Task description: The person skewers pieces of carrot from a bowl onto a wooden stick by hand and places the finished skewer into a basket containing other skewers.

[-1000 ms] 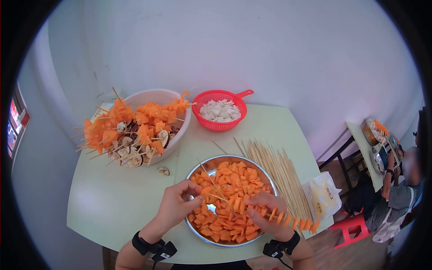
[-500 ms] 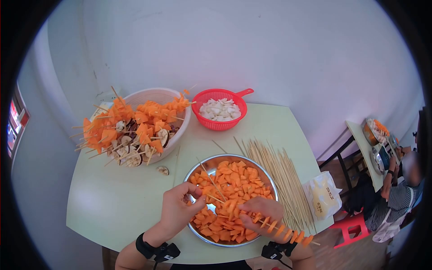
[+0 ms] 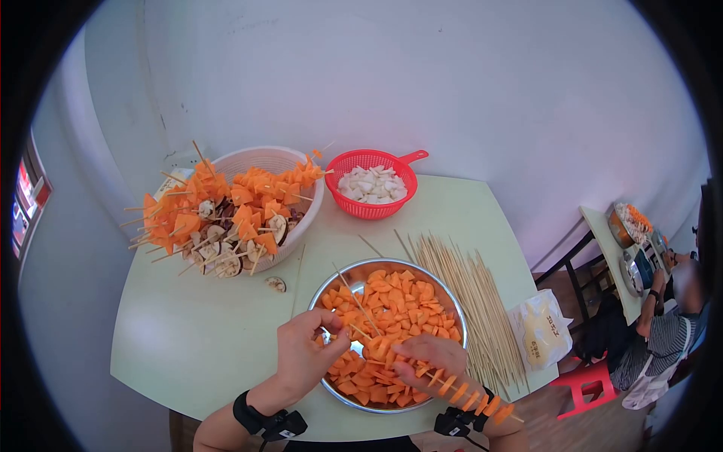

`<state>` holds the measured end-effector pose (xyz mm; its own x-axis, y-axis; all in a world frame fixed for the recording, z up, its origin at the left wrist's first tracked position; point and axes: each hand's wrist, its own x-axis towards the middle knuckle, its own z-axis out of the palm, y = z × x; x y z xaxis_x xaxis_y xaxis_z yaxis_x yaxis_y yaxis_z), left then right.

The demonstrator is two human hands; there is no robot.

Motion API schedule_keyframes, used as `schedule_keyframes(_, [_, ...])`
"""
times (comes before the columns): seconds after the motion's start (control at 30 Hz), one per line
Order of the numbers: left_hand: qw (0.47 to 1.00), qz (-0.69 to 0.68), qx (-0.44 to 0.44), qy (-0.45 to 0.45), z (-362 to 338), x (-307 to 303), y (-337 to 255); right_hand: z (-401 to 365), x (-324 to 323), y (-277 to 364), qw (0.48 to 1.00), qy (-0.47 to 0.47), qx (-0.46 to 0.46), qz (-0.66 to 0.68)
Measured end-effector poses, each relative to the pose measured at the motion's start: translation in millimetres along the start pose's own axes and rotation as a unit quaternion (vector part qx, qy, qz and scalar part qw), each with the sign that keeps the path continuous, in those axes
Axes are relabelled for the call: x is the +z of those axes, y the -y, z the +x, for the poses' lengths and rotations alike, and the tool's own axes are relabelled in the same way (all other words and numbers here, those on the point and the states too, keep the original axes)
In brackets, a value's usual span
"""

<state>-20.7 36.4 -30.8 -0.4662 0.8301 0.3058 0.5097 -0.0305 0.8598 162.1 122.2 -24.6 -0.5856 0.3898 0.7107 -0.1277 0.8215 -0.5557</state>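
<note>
Over a steel bowl (image 3: 462, 316) of cut carrot pieces (image 3: 407, 301), both my hands work at one bamboo skewer. My right hand (image 3: 435, 357) is closed around the skewer of carrot slices (image 3: 461, 393); several slices stick out past it toward the lower right. My left hand (image 3: 305, 348) pinches at the skewer's bare upper-left end, with a bit of orange carrot showing between thumb and forefinger. Its exact grip is partly hidden. Another bare skewer (image 3: 357, 299) lies slanted across the carrots in the bowl.
A pale basket (image 3: 312, 215) at the left holds carrot and eggplant skewers. One eggplant slice (image 3: 276, 284) lies on the table. Behind stands a red colander (image 3: 376, 214) of white pieces. Bare skewers (image 3: 471, 309) and a tissue pack (image 3: 541, 331) lie right. A person (image 3: 655, 346) sits farther right.
My right hand and the carrot skewer have shifted slightly left, and the skewer's outer end sits a little lower. My left hand keeps its pinch. The view has shifted slightly.
</note>
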Motion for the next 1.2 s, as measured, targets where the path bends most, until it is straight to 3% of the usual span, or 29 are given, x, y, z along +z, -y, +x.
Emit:
schedule_keyframes(0.33, [1.0,-0.002,-0.006,0.007,-4.8,3.1,-2.9,-3.1,5.0,-0.7,0.999,0.023,0.033,0.014])
schedule_keyframes(0.4, [0.996,0.03,0.076,0.034,-13.0,11.2,-4.2,-5.1,5.9,-3.2,0.997,0.043,0.067,0.024])
schedule_keyframes(0.47, [0.996,0.011,0.076,0.035,-9.7,11.9,-7.4,-5.6,3.8,-6.6,0.999,0.036,0.021,0.006])
schedule_keyframes(0.63, [0.997,-0.001,0.06,0.055,-5.8,5.5,-10.6,-5.1,3.2,-3.0,0.998,0.032,0.046,0.01])
schedule_keyframes(0.7, [0.989,0.085,0.116,0.03,-4.0,1.1,-12.9,-5.5,2.3,-1.8,0.998,0.043,0.049,0.004])
schedule_keyframes(0.73, [0.989,0.085,0.116,0.028,-1.8,-1.8,-17.4,-6.9,0.3,-2.4,0.992,0.044,0.101,0.054])
schedule_keyframes(0.8, [0.957,0.145,0.249,0.023,2.6,-7.3,-27.3,-8.7,-1.3,-3.1,0.981,0.047,0.153,0.105])
schedule_keyframes(0.83, [0.958,0.146,0.248,0.021,2.0,-6.7,-22.1,-9.5,-1.0,-3.0,0.969,0.047,0.194,0.142])
schedule_keyframes(0.87, [0.964,0.103,0.229,0.084,1.5,-5.0,-12.6,-9.7,-0.6,-2.9,0.954,0.047,0.234,0.18])
schedule_keyframes(0.9, [0.965,0.06,0.21,0.146,0.6,-4.2,-7.0,-9.4,-0.8,-3.3,0.954,0.049,0.233,0.18])
schedule_keyframes(0.93, [0.965,0.06,0.209,0.144,-0.6,-4.9,-6.4,-9.0,-1.2,-3.7,0.95,0.05,0.242,0.194])
schedule_keyframes(1.0, [0.977,-0.068,0.058,0.192,-2.0,-6.6,-7.0,-9.3,-1.0,-5.1,0.944,0.051,0.25,0.207])
schedule_keyframes(1.13, [0.978,-0.06,0.034,0.195,-1.8,-7.7,-11.0,-8.5,-0.3,-6.1,0.945,0.069,0.25,0.199])
schedule_keyframes(1.2, [0.977,-0.042,0.079,0.195,-1.0,-7.0,-8.8,-8.8,-0.4,-5.1,0.941,0.072,0.262,0.202])
